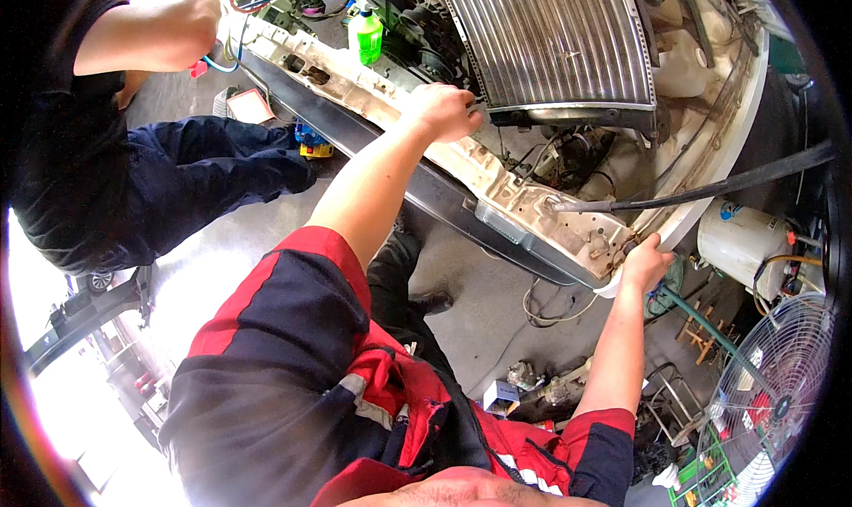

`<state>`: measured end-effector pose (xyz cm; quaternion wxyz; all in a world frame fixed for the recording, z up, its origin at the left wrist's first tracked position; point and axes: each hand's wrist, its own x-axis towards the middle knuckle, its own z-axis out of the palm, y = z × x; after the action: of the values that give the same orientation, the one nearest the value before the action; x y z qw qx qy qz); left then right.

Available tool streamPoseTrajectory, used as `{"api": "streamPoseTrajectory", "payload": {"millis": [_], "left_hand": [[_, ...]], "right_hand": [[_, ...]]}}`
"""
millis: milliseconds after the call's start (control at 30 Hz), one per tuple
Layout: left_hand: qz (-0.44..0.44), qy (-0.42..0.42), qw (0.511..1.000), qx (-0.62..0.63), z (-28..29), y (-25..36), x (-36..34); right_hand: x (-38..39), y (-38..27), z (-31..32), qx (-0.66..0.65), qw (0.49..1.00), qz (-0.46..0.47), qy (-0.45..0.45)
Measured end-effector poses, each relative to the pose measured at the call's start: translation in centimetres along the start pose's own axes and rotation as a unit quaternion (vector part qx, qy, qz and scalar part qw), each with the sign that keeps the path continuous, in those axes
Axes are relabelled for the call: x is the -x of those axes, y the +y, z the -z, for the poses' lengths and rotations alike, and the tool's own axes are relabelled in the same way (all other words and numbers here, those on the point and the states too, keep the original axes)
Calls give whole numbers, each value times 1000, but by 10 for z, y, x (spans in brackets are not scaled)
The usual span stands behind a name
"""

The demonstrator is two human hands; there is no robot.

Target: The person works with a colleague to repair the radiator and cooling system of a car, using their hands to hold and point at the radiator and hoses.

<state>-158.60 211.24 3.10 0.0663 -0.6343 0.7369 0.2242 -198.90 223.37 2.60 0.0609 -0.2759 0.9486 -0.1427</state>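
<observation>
Before me lies the open front of a car, with a pale metal crossbeam (479,165) running diagonally along it. My left hand (441,114) is over the beam, closed with its fingers curled; what they hold, if anything, is hidden. Just beyond it a silver ribbed radiator (555,41) sits tilted in the engine bay, its dark lower edge close to my fingertips. My right hand (648,263) is closed around the front panel corner (612,281) at the beam's right end. A black prop rod (710,190) slants above that hand. Farther left, a bright green bottle (365,38) stands by the beam.
A co-worker in dark clothes (213,165) is at the left, one arm (160,36) reaching toward coloured hoses. To the right are a white tank (741,241) and a caged fan (781,400). A cable (555,320) and a small box (501,396) lie on the floor.
</observation>
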Motion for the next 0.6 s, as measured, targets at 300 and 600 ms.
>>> {"api": "streamPoseTrajectory", "payload": {"millis": [300, 600], "left_hand": [[-5, 7, 1000, -3, 1, -1, 2], [0, -5, 1000, -5, 3, 1, 3]], "right_hand": [[5, -6, 3, -7, 1000, -11, -4], [0, 0, -3, 4, 1000, -8, 5]]}}
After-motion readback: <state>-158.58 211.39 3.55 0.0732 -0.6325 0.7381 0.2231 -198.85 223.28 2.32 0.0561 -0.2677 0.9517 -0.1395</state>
